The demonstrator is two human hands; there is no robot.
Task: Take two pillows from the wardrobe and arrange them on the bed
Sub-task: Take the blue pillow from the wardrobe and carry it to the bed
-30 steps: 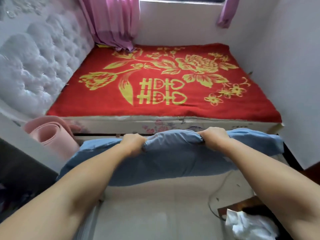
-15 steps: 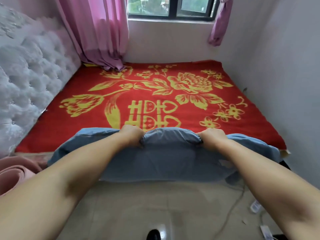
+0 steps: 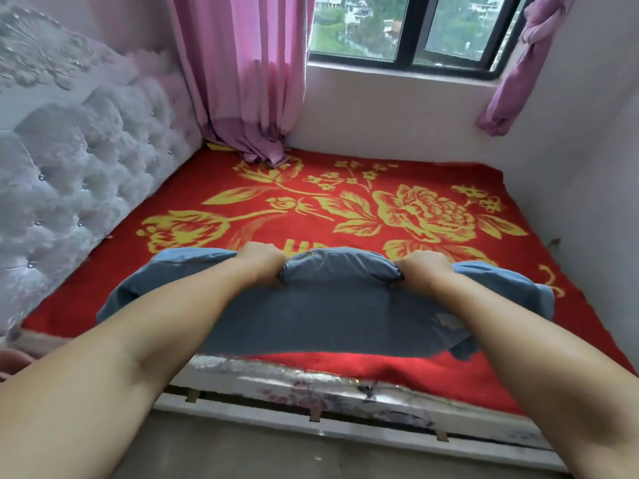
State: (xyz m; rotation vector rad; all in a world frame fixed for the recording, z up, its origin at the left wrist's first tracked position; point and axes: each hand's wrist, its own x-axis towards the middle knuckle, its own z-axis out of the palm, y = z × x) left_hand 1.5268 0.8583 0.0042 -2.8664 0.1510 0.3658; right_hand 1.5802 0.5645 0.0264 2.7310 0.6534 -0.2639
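A long blue-grey pillow (image 3: 332, 316) stretches sideways over the near part of the bed (image 3: 345, 209), which is covered by a red blanket with yellow flowers. My left hand (image 3: 261, 259) grips the pillow's far edge left of centre. To its right, my right hand (image 3: 425, 269) is closed on the same edge. Whether the pillow rests on the blanket or hangs just above it cannot be told. Only this one pillow is in view; the wardrobe is out of sight.
A white tufted headboard (image 3: 69, 188) runs along the bed's left side. Pink curtains (image 3: 242, 81) hang at the far left corner under a window (image 3: 408, 29). White walls close the far and right sides. The bed frame's near edge (image 3: 345, 406) meets the floor.
I have stepped up to the bed. The pillow, held in both hands, has moved forward from over the floor to over the bed's near part. The view has tilted up to the window.
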